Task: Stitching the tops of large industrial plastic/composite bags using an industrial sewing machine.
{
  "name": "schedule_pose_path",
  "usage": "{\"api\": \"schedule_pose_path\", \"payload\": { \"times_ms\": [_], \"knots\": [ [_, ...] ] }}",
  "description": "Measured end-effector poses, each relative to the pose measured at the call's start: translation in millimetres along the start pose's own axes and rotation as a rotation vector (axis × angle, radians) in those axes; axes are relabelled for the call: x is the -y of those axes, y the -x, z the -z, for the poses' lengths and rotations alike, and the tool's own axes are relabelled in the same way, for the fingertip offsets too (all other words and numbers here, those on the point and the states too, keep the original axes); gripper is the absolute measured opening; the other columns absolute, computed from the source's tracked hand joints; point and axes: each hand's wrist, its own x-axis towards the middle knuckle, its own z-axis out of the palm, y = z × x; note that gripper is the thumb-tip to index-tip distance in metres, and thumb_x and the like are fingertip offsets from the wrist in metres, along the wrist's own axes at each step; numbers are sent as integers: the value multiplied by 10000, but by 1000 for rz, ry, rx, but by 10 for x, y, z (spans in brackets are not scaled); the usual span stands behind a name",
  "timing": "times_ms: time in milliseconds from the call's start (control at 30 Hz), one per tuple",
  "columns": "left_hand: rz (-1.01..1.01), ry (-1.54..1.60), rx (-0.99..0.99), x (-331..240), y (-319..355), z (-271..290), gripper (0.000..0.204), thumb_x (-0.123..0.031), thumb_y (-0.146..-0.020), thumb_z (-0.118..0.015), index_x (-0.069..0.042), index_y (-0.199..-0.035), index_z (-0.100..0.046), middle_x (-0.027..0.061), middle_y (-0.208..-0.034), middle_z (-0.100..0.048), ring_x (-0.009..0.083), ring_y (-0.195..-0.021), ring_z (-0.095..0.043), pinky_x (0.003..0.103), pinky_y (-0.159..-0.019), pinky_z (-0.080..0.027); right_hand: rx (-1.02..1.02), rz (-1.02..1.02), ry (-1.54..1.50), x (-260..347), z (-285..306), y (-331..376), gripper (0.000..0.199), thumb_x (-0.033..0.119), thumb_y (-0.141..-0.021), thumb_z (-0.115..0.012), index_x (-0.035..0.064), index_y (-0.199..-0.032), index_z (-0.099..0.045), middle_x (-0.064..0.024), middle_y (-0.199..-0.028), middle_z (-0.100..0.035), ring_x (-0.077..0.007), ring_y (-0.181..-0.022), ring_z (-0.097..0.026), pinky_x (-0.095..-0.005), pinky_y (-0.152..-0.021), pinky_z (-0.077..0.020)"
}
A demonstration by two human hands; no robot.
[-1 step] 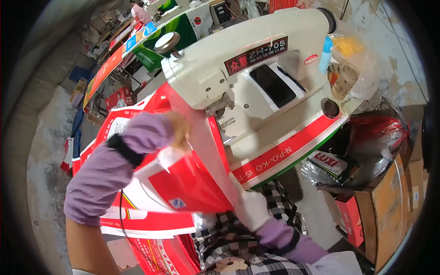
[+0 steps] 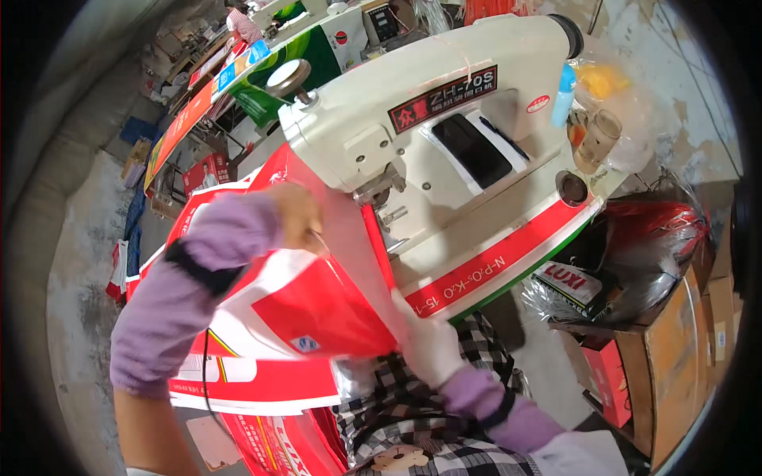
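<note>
Red woven sack (image 2: 317,309), left hand (image 2: 295,216) raised, right hand (image 2: 429,345) pinching

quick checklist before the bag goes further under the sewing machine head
1. Left hand gripping the top edge of the red and white bag: ok.
2. Right hand, in a white glove, holding the bag's lower corner: ok.
3. Bag edge lined up at the needle area of the sewing machine: cannot tell, the bag hides it.
4. Fingers away from the needle: ok, both hands sit beside it.
5. Bag flat, no folds: cannot tell.
</note>
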Motion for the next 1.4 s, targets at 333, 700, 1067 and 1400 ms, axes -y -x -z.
{"api": "schedule_pose_path", "payload": {
  "times_ms": [333, 700, 1067, 1400],
  "knots": [
    [-194, -59, 156, -2647, -42, -784, 134, -216, -750, -624, -148, -658, -693, 35, -667, -675, 210, -617, -646, 383, -535, -446, 54, -227, 254, -366, -570, -1825, 657, 238, -848, -543, 54, -1427, -295, -199, -880, -687, -358, -778, -679, -473, -663, -535],
    [172, 741, -646, -2044, 584, -987, 234, -211, -828, -701, -66, -1004, -651, 125, -816, -635, 252, -691, -654, 351, -634, -516, 318, -57, -1249, -70, -518, 429, 537, -8, -867, -471, -9, -1392, -363, -132, -1266, -553, -174, -1149, -518, -310, -988, -415],
    [263, 605, -565, -2041, 434, -1484, 371, -370, -771, -734, -60, -950, -638, 138, -751, -646, 329, -706, -647, 409, -665, -519, 270, -120, -874, -67, -232, 539, 439, 84, -876, -437, 48, -1312, -470, -207, -962, -636, -307, -940, -648, -374, -784, -495],
    [111, 285, -496, -1889, 133, -1286, 154, -242, -759, -651, -143, -870, -691, 123, -738, -654, 316, -668, -654, 458, -657, -529, 313, -185, -967, -83, -84, 602, 368, 93, -956, -487, -3, -1312, -482, -79, -1125, -610, -138, -993, -601, -266, -750, -548]
  ]
}}
